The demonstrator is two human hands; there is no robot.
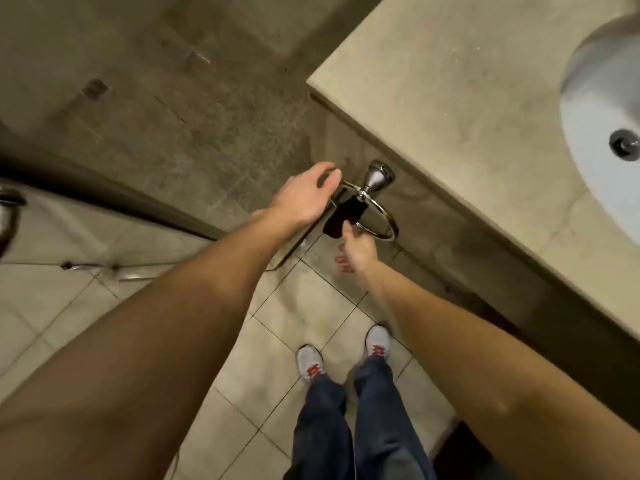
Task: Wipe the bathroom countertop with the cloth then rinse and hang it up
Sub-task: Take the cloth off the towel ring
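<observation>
The dark cloth (344, 216) hangs through the metal towel ring (375, 216), which is fixed by a round knob mount (379, 176) to the side face of the counter (450, 98), below its top edge. The left hand (304, 195) reaches over the left part of the ring with fingers loosely spread and curved, palm down; whether its fingertips touch the ring or the cloth cannot be told, since the hand covers that part. The right hand (358, 247) comes up from below, fingers pressed together around the lower edge of the cloth, pinching it. The counter's top is bare stone running from its near left corner toward the white sink (588, 109), whose bowl and drain (625, 145) are cut off by the right edge of the view. To the left of the ring the wall (156, 98) stands close, leaving only a narrow gap between it and the counter's side. Below, the tiled floor (284, 306) is open around the two grey shoes (310, 363) and the dark trouser legs. A metal bar and a glass panel edge lie at the left, partly cut off and hard to make out. Both forearms fill much of the lower view and hide the floor beneath them.
</observation>
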